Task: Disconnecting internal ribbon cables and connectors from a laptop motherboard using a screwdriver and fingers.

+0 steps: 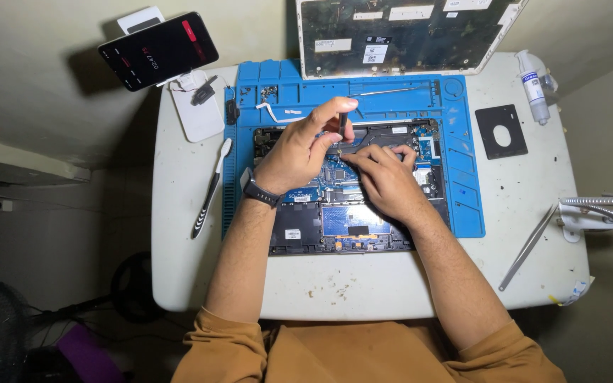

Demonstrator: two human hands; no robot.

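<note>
An opened laptop (335, 227) lies with its circuit board exposed on a blue repair mat (462, 170). My left hand (303, 145) grips a thin black screwdriver (343, 122) upright, its tip down on the board near the upper middle. A dark watch sits on that wrist. My right hand (384, 177) rests flat on the board just right of the screwdriver tip, fingers pointing left and touching the spot beside it.
The laptop's removed bottom cover (399, 35) leans at the back. A phone (157, 50) on a white stand is at back left, a brush-like tool (208, 191) left of the mat. A black square pad (501, 131), a small tube (533, 85), tweezers (528, 247) and a lamp base (597, 216) lie right.
</note>
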